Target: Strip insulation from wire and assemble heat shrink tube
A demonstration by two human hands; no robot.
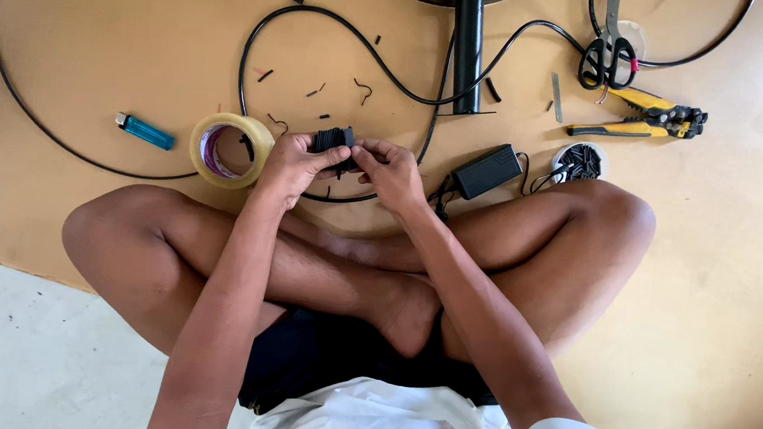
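Both hands together over crossed legs: left hand and right hand pinch small black bundle from opposite sides, above brown mat, beside tape roll. Keep your fingertips close to bundle ends, grip even, cable slack. Bundle mostly covered by your fingers; its exact nature unclear. Black adapter lead partly hidden behind wrist.

The small bundled part was black, as were the cable, power adapter and scissors. The lighter was turquoise, the tape roll yellowish-clear, the pliers yellow and black, the floor mat tan.
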